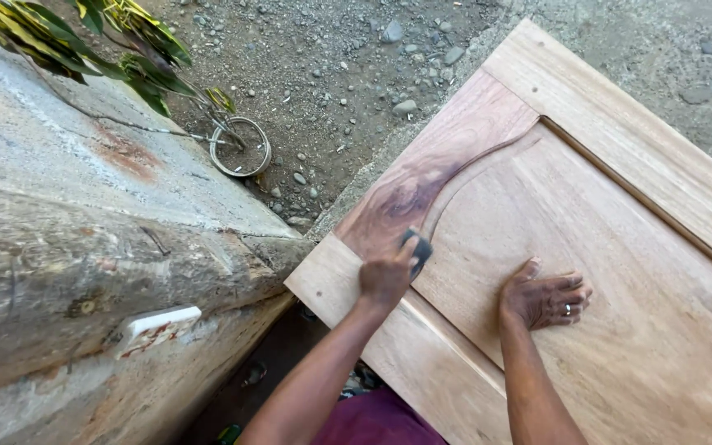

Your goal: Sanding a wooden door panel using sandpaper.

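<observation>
**Operator:** Fingers (395, 262) of my left hand (385, 278) are curled shut around a small dark sanding block (418, 245). Only its upper end shows past the knuckles.

**Checker:** Where does the block sit?

**Operator:** It presses on the wooden door panel (620, 330), right at the curved groove (463, 169) where the dark reddish grain meets the paler raised field. The block lies up and to the right of my fingers, toward the far end of the curve. The groove's long axis runs from the block up and to the right, bending as it goes.

**Checker:** State of the other hand?

**Operator:** My right hand (544, 297) lies flat, fingers spread, palm down on the pale field. It grips nothing. A ring shows on one finger. It rests near the left hand but apart from it. The left hand is the one on the groove; the right is further off.

**Checker:** Surface condition?

**Operator:** Bare, unfinished wood, smooth to the eye, with a straight framing rail (620, 132) along the far side. The panel lies roughly level.

**Checker:** Surroundings?

**Operator:** Outdoors. Gravel ground (331, 74) lies beyond the panel's corner. A rough concrete wall (67, 247) stands to the left, with a white switch plate (158, 327) on it. A leafy plant (67, 41) and a coil of wire (241, 147) sit by the wall.
</observation>
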